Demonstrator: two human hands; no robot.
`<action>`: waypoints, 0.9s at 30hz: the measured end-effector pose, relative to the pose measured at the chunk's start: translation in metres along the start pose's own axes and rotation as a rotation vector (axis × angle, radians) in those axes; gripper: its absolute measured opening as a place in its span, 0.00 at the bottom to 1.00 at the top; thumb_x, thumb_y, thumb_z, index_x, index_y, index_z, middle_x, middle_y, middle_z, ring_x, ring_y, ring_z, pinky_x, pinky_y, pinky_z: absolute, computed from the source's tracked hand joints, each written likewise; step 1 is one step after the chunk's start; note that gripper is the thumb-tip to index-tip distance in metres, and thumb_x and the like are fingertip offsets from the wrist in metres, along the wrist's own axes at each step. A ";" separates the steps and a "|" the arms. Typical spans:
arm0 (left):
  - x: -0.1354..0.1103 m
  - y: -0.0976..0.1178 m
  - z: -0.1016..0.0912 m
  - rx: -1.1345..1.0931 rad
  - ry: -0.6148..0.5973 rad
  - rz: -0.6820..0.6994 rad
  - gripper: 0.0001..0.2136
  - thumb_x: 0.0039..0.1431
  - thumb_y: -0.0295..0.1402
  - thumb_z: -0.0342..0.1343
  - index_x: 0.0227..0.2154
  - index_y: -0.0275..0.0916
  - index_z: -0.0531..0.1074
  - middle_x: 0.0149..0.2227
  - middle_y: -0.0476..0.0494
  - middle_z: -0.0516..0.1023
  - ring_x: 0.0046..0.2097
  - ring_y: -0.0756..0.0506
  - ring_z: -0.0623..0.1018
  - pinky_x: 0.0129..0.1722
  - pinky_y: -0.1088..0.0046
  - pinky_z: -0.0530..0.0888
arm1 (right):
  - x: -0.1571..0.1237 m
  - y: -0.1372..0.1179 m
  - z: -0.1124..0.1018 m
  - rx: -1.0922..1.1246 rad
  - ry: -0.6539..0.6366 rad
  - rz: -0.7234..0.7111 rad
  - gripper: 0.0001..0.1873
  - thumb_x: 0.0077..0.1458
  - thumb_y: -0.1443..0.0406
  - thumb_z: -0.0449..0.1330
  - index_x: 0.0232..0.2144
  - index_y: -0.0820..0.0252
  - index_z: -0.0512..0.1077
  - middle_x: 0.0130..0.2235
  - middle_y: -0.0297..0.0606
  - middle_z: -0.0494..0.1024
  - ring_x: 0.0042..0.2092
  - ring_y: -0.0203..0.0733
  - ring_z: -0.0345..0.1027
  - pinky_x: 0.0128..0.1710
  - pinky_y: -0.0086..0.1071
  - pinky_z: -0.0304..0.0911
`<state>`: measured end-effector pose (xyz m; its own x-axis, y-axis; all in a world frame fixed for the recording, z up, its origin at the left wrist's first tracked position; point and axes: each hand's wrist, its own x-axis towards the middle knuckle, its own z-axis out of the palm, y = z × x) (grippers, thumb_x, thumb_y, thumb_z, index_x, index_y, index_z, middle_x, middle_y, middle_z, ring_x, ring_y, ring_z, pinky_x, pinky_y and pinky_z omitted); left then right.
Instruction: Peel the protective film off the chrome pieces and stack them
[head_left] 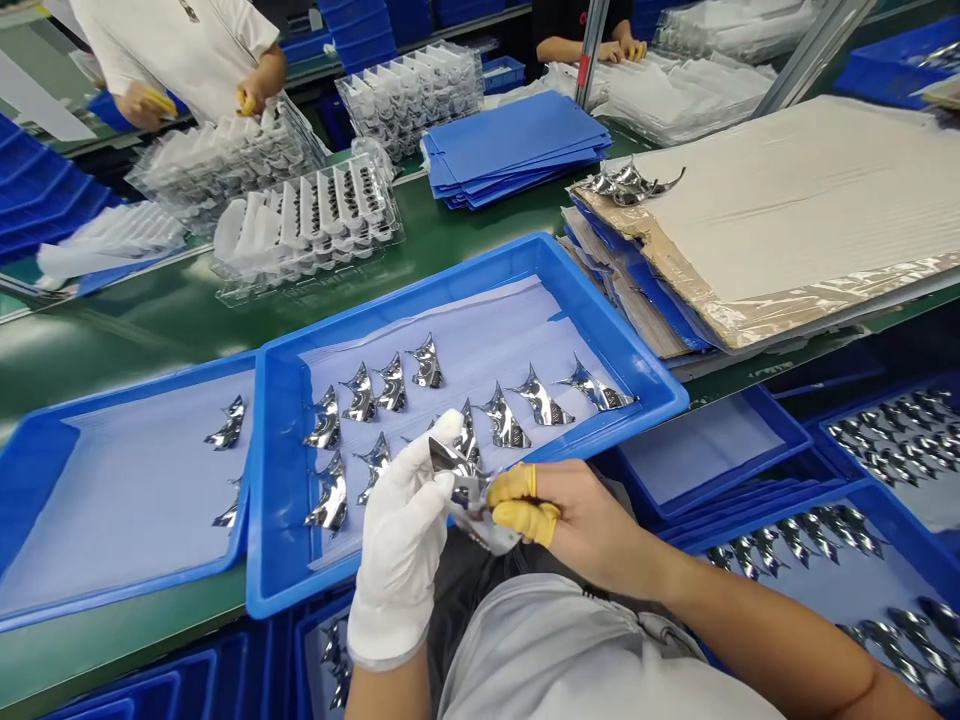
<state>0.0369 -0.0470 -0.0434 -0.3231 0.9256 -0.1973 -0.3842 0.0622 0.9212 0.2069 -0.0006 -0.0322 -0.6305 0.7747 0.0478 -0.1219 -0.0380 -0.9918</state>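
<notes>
Gloved left hand (pixel 401 530) and cotted right hand (pixel 577 525) grip shiny metal stamping (pixel 457 475)

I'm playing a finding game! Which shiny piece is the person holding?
Find the blue plastic tray in front. Over its near edge, a white-gloved left hand and a yellow-fingered right hand hold one shiny curved metal piece. Its neighbours lie on the tray.

A small shiny metal piece (pixel 459 478), curved and sharply pointed, is held up just below the frame's center.
</notes>
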 end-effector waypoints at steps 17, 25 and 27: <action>0.030 0.010 -0.018 0.057 -0.117 -0.117 0.26 0.56 0.34 0.65 0.58 0.47 0.71 0.62 0.47 0.70 0.63 0.42 0.69 0.57 0.73 0.71 | 0.042 0.024 0.031 0.683 0.176 0.415 0.20 0.46 0.56 0.73 0.28 0.62 0.70 0.22 0.27 0.66 0.24 0.29 0.61 0.22 0.23 0.60; 0.039 0.029 -0.030 0.098 0.172 -0.087 0.11 0.55 0.39 0.66 0.28 0.39 0.71 0.19 0.57 0.66 0.21 0.55 0.64 0.26 0.80 0.66 | 0.066 0.038 0.060 0.955 0.092 0.663 0.22 0.41 0.58 0.77 0.26 0.63 0.68 0.23 0.27 0.67 0.23 0.28 0.59 0.24 0.25 0.60; 0.039 0.030 -0.033 0.133 0.224 -0.061 0.15 0.56 0.40 0.65 0.24 0.39 0.66 0.17 0.58 0.63 0.21 0.55 0.62 0.25 0.79 0.64 | 0.070 0.042 0.066 1.010 0.088 0.706 0.22 0.39 0.60 0.77 0.28 0.63 0.69 0.24 0.29 0.69 0.24 0.29 0.60 0.25 0.25 0.60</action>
<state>-0.0160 -0.0216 -0.0343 -0.4917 0.8140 -0.3092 -0.2963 0.1775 0.9384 0.1068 0.0101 -0.0622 -0.7495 0.4247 -0.5079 -0.3375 -0.9051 -0.2588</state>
